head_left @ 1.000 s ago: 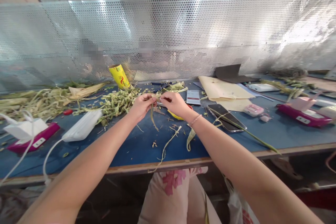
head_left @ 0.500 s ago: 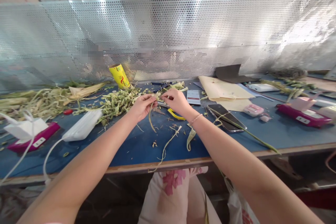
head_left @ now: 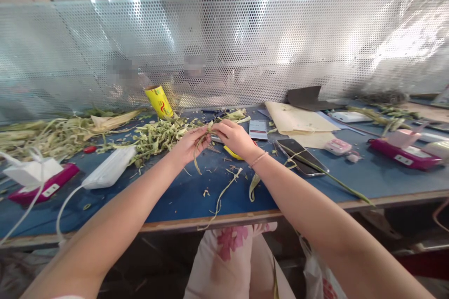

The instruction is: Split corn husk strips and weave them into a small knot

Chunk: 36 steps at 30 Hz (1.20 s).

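Pinching the plant strip (head_left: 196, 161) in your left hand (head_left: 191, 144) so it hangs towards six o'clock, work gently with your right hand (head_left: 235, 139), apparently pinching too

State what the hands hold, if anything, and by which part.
A strip, held near its upper end by the left hand; the right hand is at that end too, its exact grip hidden.

The held leaf strip (head_left: 197, 161) is coloured pale green, as are the heaped pieces (head_left: 154, 138); the tabletop (head_left: 168, 203) is surfaced in blue and edged in brown; the tube (head_left: 159, 102) is coloured yellow, marked with red; the trousers (head_left: 224, 273), pale, are patterned in pink; the perforated screen (head_left: 224, 37), silver-grey, is dotted all over.
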### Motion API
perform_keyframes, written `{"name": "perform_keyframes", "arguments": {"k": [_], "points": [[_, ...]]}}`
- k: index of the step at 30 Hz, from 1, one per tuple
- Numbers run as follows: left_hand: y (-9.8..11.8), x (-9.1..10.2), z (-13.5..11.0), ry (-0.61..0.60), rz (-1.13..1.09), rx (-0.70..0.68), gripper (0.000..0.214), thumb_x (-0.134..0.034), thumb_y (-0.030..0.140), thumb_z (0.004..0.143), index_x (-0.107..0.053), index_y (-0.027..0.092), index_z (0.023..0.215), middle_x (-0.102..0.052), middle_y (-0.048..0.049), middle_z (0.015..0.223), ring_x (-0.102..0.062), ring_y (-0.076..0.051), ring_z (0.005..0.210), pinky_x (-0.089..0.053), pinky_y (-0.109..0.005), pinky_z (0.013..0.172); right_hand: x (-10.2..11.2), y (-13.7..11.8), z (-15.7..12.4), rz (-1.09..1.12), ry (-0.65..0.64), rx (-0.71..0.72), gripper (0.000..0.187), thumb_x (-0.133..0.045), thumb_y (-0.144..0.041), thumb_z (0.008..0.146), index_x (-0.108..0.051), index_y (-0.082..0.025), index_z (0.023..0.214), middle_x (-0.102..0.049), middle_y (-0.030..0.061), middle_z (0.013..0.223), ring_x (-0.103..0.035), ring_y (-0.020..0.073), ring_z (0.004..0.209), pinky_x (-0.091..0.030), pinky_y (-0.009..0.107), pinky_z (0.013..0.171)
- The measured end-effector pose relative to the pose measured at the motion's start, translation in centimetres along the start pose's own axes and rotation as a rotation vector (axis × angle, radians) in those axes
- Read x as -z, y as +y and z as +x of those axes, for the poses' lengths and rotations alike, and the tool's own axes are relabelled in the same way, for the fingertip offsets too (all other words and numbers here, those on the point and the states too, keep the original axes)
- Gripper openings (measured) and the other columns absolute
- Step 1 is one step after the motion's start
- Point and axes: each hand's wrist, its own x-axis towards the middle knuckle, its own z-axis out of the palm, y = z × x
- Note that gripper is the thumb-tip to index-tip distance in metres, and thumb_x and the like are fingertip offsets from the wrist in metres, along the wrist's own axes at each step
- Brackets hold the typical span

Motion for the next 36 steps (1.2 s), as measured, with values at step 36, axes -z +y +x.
{"name": "perform_keyframes", "arguments": {"k": [36], "points": [[0.4,0.1,-0.2,-0.042,0.008,0.022,0.016,-0.046,0.003,0.080,-0.056,0.008,0.068,-0.060,-0.0021,0.055,-0.059,-0.006,0.048,-0.053,-0.014,0.053,1.5,-0.1,0.8,-0.013,0.017,0.286,0.023,-0.037,-0.017,0.087,-0.061,-0.020,0.087,-0.059,0.0058,0.109,-0.051,0.0154,0.099,-0.045,0.035,0.087]]}}
